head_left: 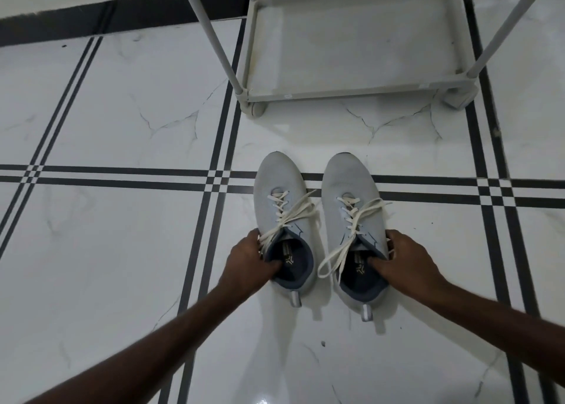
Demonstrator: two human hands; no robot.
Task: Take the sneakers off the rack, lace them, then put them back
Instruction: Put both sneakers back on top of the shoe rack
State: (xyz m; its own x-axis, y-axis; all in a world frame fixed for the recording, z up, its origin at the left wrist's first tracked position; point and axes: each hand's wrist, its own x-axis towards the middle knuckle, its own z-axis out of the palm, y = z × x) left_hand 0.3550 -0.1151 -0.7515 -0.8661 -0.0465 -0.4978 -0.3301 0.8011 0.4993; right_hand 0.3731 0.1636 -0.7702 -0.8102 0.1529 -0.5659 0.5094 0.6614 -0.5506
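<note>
- Two pale grey sneakers sit side by side on the floor, lower centre of frame, toes pointing to the top of the frame, heels toward the camera.
- Left sneaker (282, 223): dark blue lining w/ a logo on the insole, grey pull tab at the heel. Cream laces (289, 212) are threaded thru the eyelets, ends loose, draped across the tongue and down over the collar on the frame-left side.
- Right sneaker (354, 220): same build. Its cream lace ends (342, 250) hang loose in long loops over the collar and down into the gap btwn the two shoes.
- Left hand (249, 263), lower centre: fingers clenched on the left sneaker's collar at its frame-left edge, thumb tucked inside the opening, other fingers on the outside wall.
- Right hand (403, 260), lower right of centre: grasping the right sneaker's collar at its frame-right edge, thumb inside the opening, fingers wrapped round the outer side.
- Both forearms come in from the bottom corners of the frame.
- Rack (351, 91), top centre-right: pale grey frame w/ slanting poles, low bottom shelf, small feet at the corners. Well apart from the sneakers.
- Floor (122, 250): glossy white marble-look tiles w/ black double-line borders; black skirting strip along the top left.
</note>
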